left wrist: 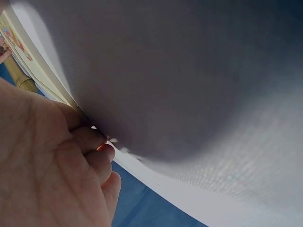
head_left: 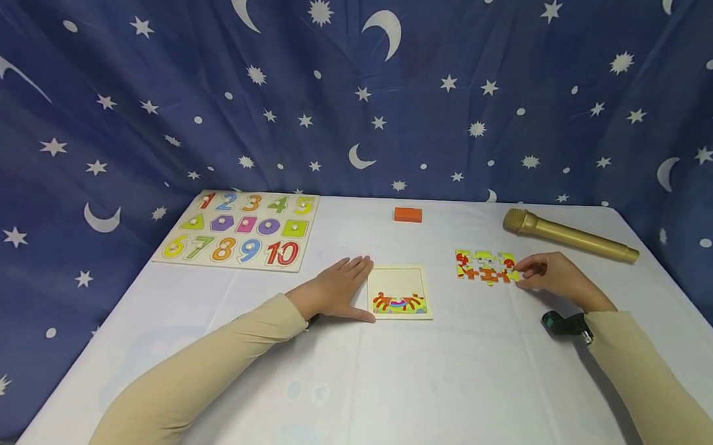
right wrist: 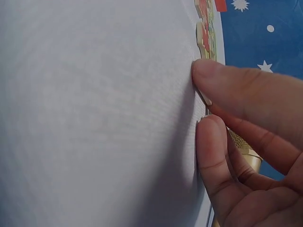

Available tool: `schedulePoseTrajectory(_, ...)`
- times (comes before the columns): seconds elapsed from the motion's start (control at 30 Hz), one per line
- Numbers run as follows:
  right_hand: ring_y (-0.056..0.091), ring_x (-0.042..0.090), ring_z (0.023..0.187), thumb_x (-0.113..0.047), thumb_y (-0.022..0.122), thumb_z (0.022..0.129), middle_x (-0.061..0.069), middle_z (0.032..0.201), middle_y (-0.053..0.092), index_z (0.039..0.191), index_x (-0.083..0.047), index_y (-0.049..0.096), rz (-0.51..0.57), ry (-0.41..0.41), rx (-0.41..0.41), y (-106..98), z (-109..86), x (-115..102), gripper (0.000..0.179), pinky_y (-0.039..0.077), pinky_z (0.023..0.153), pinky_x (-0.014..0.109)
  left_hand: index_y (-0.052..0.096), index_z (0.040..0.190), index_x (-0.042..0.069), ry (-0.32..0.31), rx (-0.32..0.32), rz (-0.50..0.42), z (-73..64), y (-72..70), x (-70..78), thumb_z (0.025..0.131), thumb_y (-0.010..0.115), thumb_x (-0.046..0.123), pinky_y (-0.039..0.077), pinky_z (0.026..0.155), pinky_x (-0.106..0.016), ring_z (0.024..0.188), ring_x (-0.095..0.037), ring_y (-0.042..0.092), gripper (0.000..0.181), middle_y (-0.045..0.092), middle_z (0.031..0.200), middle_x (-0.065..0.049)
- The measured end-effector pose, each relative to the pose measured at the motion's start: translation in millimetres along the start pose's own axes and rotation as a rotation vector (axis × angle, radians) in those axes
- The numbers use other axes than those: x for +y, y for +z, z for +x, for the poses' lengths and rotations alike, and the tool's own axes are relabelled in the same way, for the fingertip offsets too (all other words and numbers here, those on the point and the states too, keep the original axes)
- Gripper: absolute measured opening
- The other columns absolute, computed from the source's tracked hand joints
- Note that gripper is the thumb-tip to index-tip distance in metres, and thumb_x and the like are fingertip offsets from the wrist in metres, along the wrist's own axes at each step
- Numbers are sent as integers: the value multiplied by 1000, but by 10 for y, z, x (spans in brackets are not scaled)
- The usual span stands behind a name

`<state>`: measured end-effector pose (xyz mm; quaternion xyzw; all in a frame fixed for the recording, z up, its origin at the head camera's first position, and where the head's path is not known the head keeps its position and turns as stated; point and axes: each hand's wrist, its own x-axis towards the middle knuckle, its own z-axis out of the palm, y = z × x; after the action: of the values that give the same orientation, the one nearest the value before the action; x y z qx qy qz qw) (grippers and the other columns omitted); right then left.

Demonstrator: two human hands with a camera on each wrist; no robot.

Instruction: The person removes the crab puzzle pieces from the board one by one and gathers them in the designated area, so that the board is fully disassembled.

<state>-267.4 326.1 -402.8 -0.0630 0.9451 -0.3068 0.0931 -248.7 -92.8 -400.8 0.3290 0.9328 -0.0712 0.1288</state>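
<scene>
A square wooden puzzle tray (head_left: pixel 397 278) lies on the table; joined crab-picture pieces (head_left: pixel 399 304) fill its lower part. My left hand (head_left: pixel 333 290) lies flat against the tray's left side, its thumb at the near corner and its fingers straight along the far part. Farther right, several loose red and yellow jigsaw pieces (head_left: pixel 486 266) lie in two rows. At their right end my right hand (head_left: pixel 549 275) pinches a jigsaw piece by its edge between thumb and finger. In the right wrist view the thumb (right wrist: pixel 232 85) covers most of that piece.
A wooden number puzzle board (head_left: pixel 250 242) lies at the back left. An orange block (head_left: pixel 408 215) sits near the far edge. Behind my right hand lies a gold microphone (head_left: pixel 574 236). A blue star-patterned curtain (head_left: pixel 336 117) hangs along the table's back.
</scene>
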Motion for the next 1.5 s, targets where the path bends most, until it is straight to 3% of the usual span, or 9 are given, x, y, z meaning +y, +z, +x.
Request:
schedulePoseTrajectory(0.33, 53, 7, 75, -14, 76, 77, 6, 85, 65, 110, 7, 63, -18, 9, 4, -35, 24, -9, 41, 44, 63, 15, 10, 151, 5, -1, 1, 12, 25, -20, -12, 77, 44, 79, 14, 121, -38, 147, -23, 14, 110, 11, 159, -10)
schedulePoseTrajectory(0.57, 57, 4, 81, -21, 75, 79, 15, 103, 66, 119, 2, 60, 24, 0, 0, -83, -55, -8, 49, 48, 67, 14, 8, 151, 4, -1, -8, 16, 29, -24, -12, 78, 44, 78, 14, 121, -36, 147, -23, 13, 110, 10, 159, -9)
schedulePoseTrajectory(0.8, 57, -6, 83, -18, 75, 80, 19, 109, 64, 121, 5, 57, 177, -133, -5, -72, -195, -331, 50, 52, 71, 15, 8, 151, 4, -4, -6, 12, 33, 6, -18, 78, 44, 79, 14, 121, -36, 147, -22, 14, 110, 10, 159, -9)
schedulePoseTrajectory(1.13, 60, 5, 84, -9, 76, 77, 21, 104, 65, 114, 5, 62, 256, -276, -150, 329, -102, -982, 42, 53, 76, 18, 10, 151, 4, -6, -9, 17, 20, -7, 5, 78, 45, 78, 14, 121, -37, 147, -23, 14, 110, 11, 159, -10)
schedulePoseTrajectory(1.33, 61, 14, 87, -7, 75, 78, 19, 101, 65, 112, 5, 63, 273, -376, -248, 607, -9, -1231, 38, 54, 78, 20, 11, 151, 4, -14, -10, 27, 30, -2, 17, 77, 45, 78, 15, 121, -37, 147, -22, 15, 110, 13, 159, -10)
schedulePoseTrajectory(1.5, 60, 14, 84, -6, 74, 78, 17, 97, 66, 109, 5, 64, 258, -433, -315, 820, 69, -1398, 35, 54, 75, 19, 11, 151, 4, -20, -12, 28, 36, 0, 13, 77, 45, 78, 15, 121, -37, 147, -22, 15, 110, 13, 159, -9)
